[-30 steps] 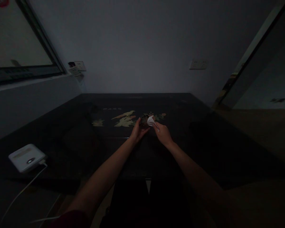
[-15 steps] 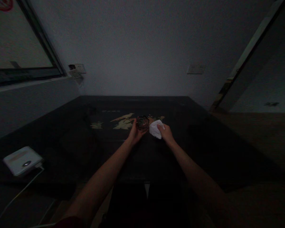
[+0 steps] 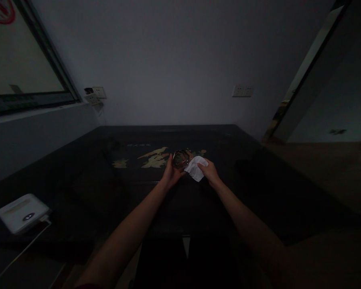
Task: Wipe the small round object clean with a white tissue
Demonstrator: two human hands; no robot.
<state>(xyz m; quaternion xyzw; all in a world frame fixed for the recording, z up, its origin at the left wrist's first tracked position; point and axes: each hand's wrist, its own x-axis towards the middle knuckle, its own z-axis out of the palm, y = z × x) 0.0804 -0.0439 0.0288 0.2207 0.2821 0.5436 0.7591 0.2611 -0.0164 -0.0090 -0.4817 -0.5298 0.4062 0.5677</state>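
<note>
fingers of my left hand (image 3: pixel 170 173) are curled around the left and near side of a dark, see-through glass dish (image 3: pixel 181 159), the thumb up along its left wall and the rest reaching underneath. its mouth faces up toward me, and the rim catches a little light. i have it over the middle of the black surface (image 3: pixel 180 212); in this dimness i can't tell whether its base touches down.

with the fingers of my right hand (image 3: pixel 210 171) i pinch a white sheet (image 3: pixel 195 169), thumb on top, and the creased material spreads out to the left of my grip. its left edge comes right up to the dish's right side, though i can't make out whether the two touch.

just beyond the dish, a pale bird-and-flower design (image 3: pixel 155 157) decorates the surface. well off to my left sits a white box (image 3: pixel 23 212), its white cable (image 3: pixel 25 247) trailing down over the near edge. ahead of me is the wall (image 3: pixel 168 60), with a socket plate (image 3: pixel 242 91) to the right of the dish.
</note>
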